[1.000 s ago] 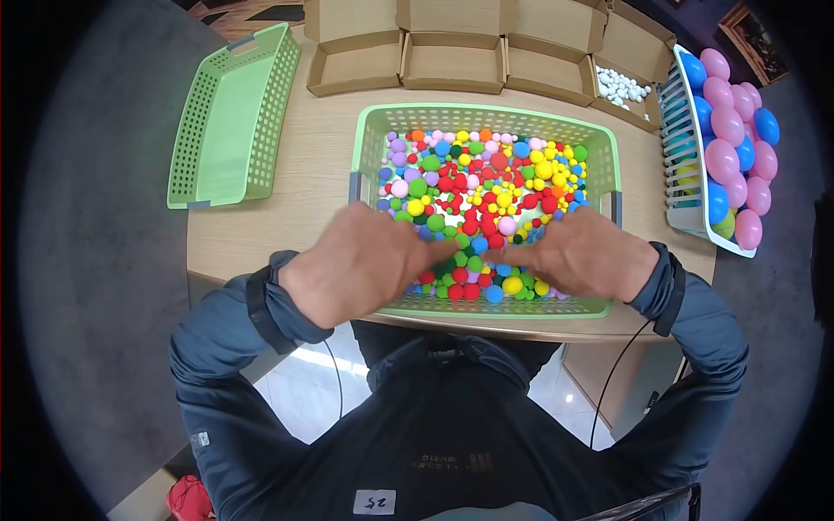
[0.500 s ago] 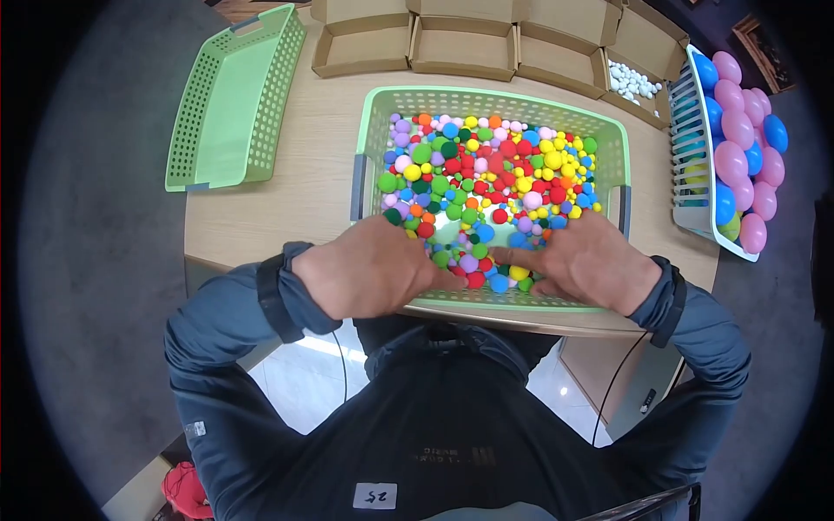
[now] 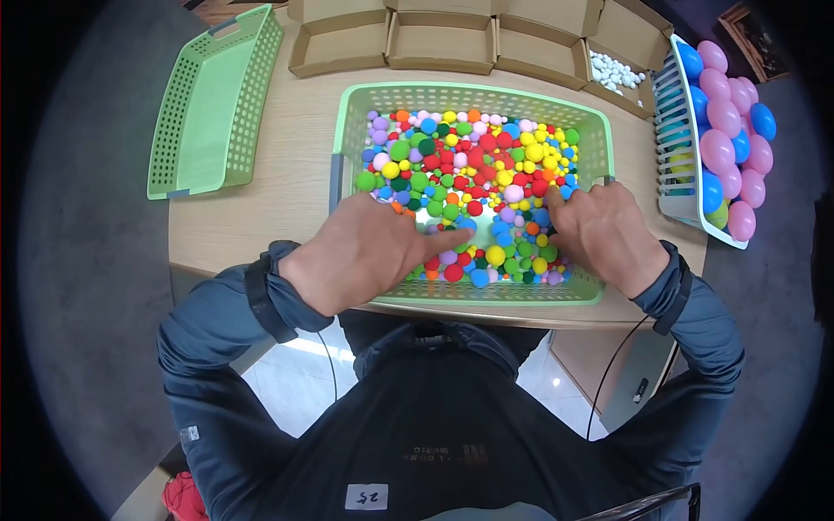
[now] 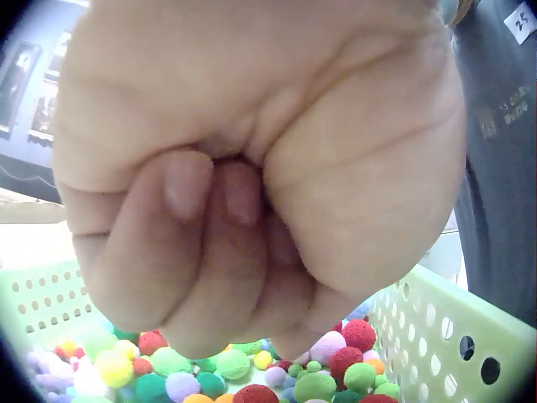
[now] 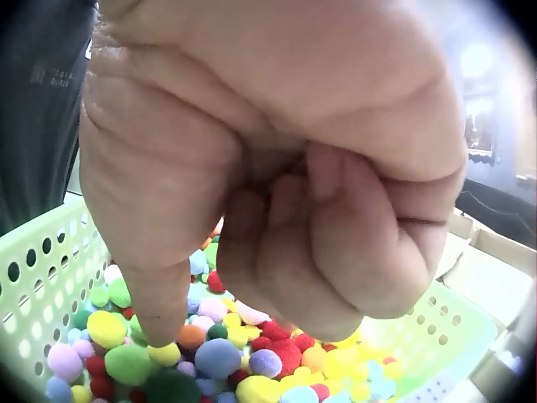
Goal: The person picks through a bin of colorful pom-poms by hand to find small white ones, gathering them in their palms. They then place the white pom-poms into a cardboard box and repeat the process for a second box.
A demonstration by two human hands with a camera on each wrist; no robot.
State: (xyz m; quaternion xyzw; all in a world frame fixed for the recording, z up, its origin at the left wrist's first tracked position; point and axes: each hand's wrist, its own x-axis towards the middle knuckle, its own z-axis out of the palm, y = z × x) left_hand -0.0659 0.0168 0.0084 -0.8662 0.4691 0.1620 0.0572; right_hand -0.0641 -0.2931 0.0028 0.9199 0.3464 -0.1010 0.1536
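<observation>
Small fuzzy balls in many colours, among them a yellow one (image 3: 495,255), cover much of the green basket's floor; the basket's near wall (image 3: 486,292) faces the body. Over its left near part is the left hand (image 3: 363,250), one finger stretched toward a blue ball (image 3: 467,226). The right hand (image 3: 610,236) is at the right side, fingertips down among balls. In the left wrist view several fingers of the left hand (image 4: 243,185) curl against the palm with nothing visible inside. The right hand (image 5: 277,176) likewise has curled fingers, its thumb pointing down beside a small yellow ball (image 5: 164,353).
Another green basket (image 3: 204,122) stands at the left. Cardboard boxes (image 3: 441,43) line the back, the rightmost holding white balls (image 3: 615,73). At the right, a white basket (image 3: 678,148) holds pink and blue balloons (image 3: 718,151).
The right hand has moved right, away from the left hand. A pale gap in the balls shows between them. The left hand's extended finger has moved up from the near wall. The head view has shifted.
</observation>
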